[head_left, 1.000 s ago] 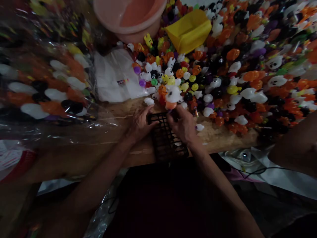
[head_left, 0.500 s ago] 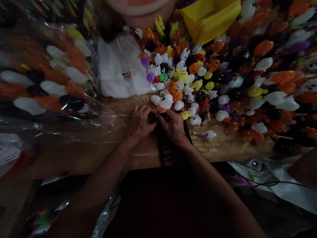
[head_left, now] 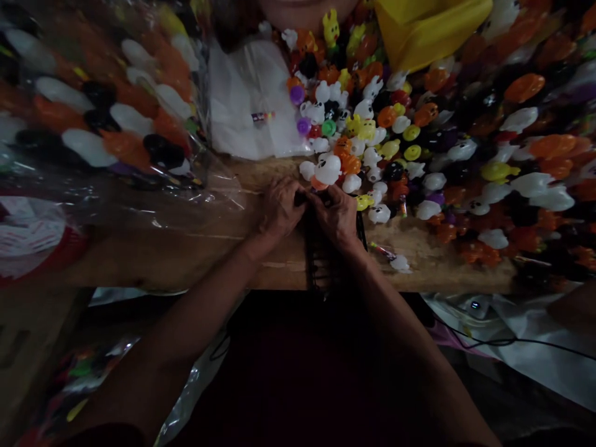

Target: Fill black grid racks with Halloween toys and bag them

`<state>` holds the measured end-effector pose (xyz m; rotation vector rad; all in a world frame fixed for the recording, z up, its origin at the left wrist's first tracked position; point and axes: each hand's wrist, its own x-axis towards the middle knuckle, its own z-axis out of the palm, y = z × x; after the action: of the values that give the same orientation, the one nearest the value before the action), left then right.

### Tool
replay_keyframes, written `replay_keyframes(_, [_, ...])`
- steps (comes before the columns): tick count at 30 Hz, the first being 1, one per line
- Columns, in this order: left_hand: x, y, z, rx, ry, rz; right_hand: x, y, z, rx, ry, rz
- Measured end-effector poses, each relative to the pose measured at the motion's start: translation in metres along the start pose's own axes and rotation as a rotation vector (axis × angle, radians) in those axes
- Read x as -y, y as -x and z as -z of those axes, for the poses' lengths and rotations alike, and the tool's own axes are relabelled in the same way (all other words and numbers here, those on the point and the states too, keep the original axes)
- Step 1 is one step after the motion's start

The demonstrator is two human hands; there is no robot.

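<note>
Both hands meet over the wooden table, fingertips close together. My left hand (head_left: 283, 207) is closed, its thumb and fingers pinched at the base of a small plastic toy with a round white head (head_left: 328, 169) and an orange part below. From the other side my right hand (head_left: 336, 214) pinches at the same spot. The fingers hide the toy's lower end. A dark slatted rack (head_left: 321, 267) lies under the right wrist. Beside the right forearm rests a slim stick with a colourful wrapper and a white figure top (head_left: 399, 263).
Piled figure heads in white, orange, yellow and black (head_left: 437, 180) cover the table's right and back. A clear bag (head_left: 218, 180) of similar toys lies left, near a red basket (head_left: 74, 245). White plastic sheeting (head_left: 237, 136) and a yellow container (head_left: 428, 37) stand behind.
The view has shifted, so the table sits higher and further right. The wrapped stick by my right forearm has turned and slid nearer the table edge. Both hands keep their pinch.
</note>
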<state>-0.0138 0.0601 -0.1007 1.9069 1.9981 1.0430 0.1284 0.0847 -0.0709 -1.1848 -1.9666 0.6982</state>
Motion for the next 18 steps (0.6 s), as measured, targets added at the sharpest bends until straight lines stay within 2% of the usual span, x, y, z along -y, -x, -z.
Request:
replay_keyframes(6, [-0.001, 0.001, -0.002, -0.026, 0.001, 0.012, 0.000, -0.004, 0.013, 0.124, 0.030, 0.037])
replay_keyframes(10, [-0.001, 0.002, -0.003, -0.069, -0.020, -0.023, -0.004, -0.009, 0.017, 0.206, 0.037, 0.136])
replay_keyframes(15, [0.005, 0.000, -0.003, -0.030, -0.020, -0.006, -0.005, -0.013, 0.003, 0.189, 0.065, 0.112])
replay_keyframes(18, [0.009, 0.001, -0.001, -0.015, 0.009, -0.004, 0.003, -0.006, 0.011, 0.179, 0.123, 0.103])
